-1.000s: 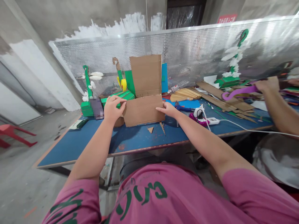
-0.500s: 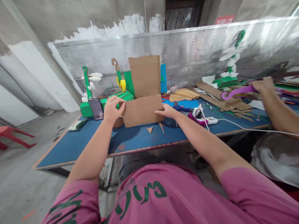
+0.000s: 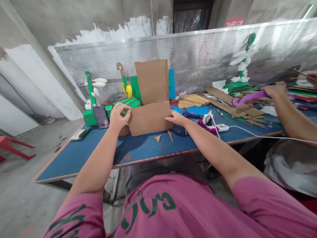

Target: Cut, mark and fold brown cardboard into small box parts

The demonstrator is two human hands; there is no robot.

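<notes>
A brown cardboard sheet (image 3: 150, 119) is tilted up over the table between my hands. My left hand (image 3: 120, 117) pinches its left edge, while my right hand (image 3: 178, 119) grips the right edge with the fingers behind it. Directly behind rises a taller cardboard panel (image 3: 152, 81); whether the two are joined I cannot tell. Green cardboard pieces (image 3: 135, 103) lie past my left hand. On the blue tabletop (image 3: 138, 150) in front are a small cardboard triangle (image 3: 158, 138) and a thin pointed scrap (image 3: 170, 137).
White-petalled green models stand at left (image 3: 92, 91) and right (image 3: 244, 66). A power strip (image 3: 220, 127) with a white cable lies to the right. Beyond it a co-worker's hand (image 3: 276, 90) holds a purple hooked strip (image 3: 250, 98). Perforated metal (image 3: 198, 49) backs the table.
The view has shifted slightly. My hands keep their hold on the cardboard sheet. At the far right edge another hand with a thin tool has come into view.
</notes>
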